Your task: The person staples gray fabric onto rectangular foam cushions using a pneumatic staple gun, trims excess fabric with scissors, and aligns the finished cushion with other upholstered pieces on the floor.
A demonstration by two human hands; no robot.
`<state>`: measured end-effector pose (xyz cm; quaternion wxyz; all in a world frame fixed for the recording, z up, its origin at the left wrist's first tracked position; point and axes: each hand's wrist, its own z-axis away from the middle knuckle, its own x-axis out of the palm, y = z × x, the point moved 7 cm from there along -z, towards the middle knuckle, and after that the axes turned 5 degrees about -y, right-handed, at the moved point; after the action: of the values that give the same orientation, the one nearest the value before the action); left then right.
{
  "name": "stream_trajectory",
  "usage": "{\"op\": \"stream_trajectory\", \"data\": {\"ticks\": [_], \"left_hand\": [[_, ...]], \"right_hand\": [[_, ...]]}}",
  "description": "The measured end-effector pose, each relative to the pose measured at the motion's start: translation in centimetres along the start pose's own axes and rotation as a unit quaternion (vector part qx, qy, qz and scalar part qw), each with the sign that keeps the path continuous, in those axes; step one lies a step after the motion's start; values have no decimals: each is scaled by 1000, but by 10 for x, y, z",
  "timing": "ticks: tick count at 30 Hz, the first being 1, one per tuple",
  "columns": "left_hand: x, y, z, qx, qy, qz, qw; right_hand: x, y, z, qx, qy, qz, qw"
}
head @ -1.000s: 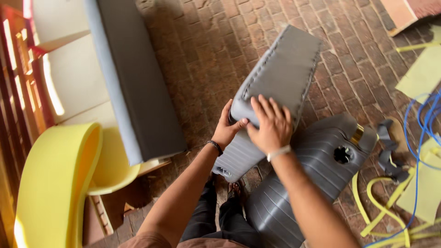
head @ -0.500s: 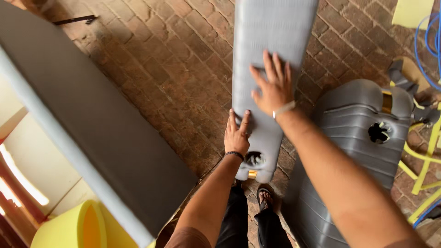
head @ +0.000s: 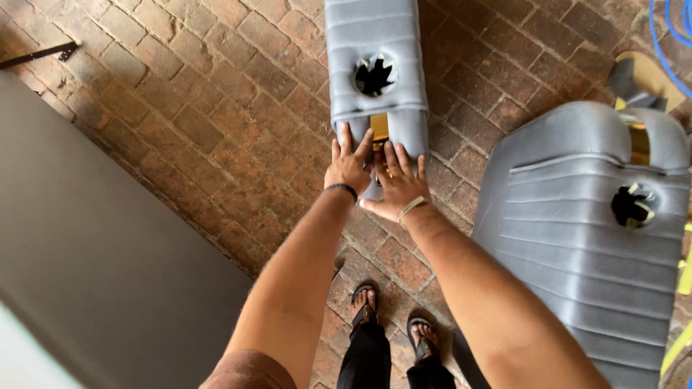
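The grey seat cover (head: 375, 65) has been slid to upper centre, its cut hole now exposed. Left hand (head: 349, 164) and right hand (head: 396, 184), earlier apart, are pressed together, fingers spread flat on its near edge.

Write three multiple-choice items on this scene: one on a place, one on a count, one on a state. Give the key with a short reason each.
1. Where does the larger grey ribbed cushion lie?
A. to the right of the hands, on the brick floor
B. on the grey panel at left
C. under the person's feet

2. How many star-cut holes show in the two grey cushions?
A. none
B. two
C. four

3. How do the left hand and right hand meet the narrow grey cushion?
A. both hover far off it
B. only the left touches it
C. both rest on its near end

Key: 1 A, it lies on the bricks at right. 2 B, one hole in the narrow cushion, one in the larger. 3 C, the fingers of both hands lie on the near edge by the yellow foam gap.
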<state>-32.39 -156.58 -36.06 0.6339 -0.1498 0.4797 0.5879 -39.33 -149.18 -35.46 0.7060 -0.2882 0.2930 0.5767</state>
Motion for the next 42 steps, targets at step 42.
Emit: {"op": "stream_trajectory", "data": {"ticks": [42], "left_hand": [[298, 413, 224, 164, -238, 8, 957]], "right_hand": [[368, 324, 481, 437, -15, -426, 792]]}}
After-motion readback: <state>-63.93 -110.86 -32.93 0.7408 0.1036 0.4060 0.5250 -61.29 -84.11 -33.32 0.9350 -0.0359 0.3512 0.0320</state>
